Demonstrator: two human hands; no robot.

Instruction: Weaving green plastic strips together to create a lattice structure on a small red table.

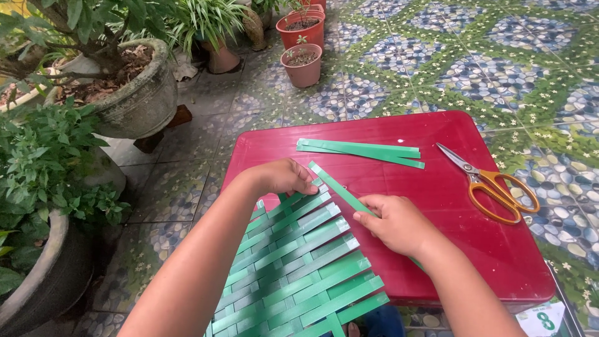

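On the near left of the red table (437,181), the left hand (284,176) pressed curled fingers onto the green woven mat (293,268) while the right hand (396,221) pinched a loose green strip (337,187) beside it.

Both bare forearms reach forward from the lower edge of the view and converge toward the middle. The left hand (284,176) lies palm down, knuckles up, fingers curled under with the fingertips pressing downward. The right hand (396,223) sits a little nearer and lower, fingers bent in a pinching grip, thumb toward the left hand, the two hands just apart.
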